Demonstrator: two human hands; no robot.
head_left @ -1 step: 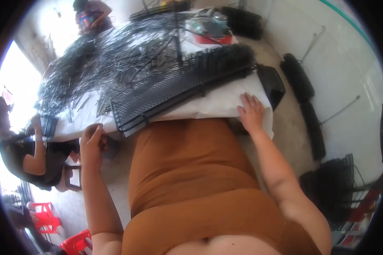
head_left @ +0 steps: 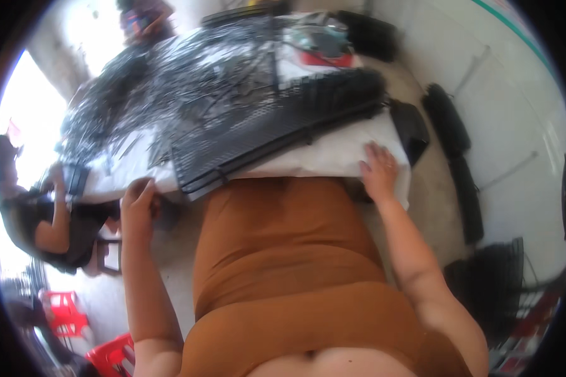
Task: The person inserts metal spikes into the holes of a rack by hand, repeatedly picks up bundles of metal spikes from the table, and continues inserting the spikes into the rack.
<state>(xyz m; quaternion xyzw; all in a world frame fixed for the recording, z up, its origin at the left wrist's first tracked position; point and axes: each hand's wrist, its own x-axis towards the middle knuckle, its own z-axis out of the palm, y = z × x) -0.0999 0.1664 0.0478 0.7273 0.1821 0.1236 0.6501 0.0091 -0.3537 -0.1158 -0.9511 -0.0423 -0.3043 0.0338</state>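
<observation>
My right hand (head_left: 381, 171) lies flat on the white cloth of the table (head_left: 333, 157), near its right corner, fingers stretched out and slightly apart. By the table's front left edge, my left hand (head_left: 139, 196) is curled closed. Whatever its fingers might hold is hidden. Between my hands a long black mesh rack (head_left: 233, 141) lies slantwise, its near left corner reaching past the table edge. Dense black upright pieces (head_left: 339, 91) fill the far right end of the rack. Neither hand visibly touches it.
Thin dark rods (head_left: 119, 94) cover the table's left and back in a tangled heap. A red tray (head_left: 324, 60) sits at the back. One person (head_left: 34, 213) sits at the left; another (head_left: 146, 22) is at the far end. Red stools (head_left: 66, 314) stand lower left; black racks (head_left: 446, 119) line the right wall.
The scene has shifted slightly to the right in the picture and looks more blurred. Both hands keep nearly the same pose and place.
</observation>
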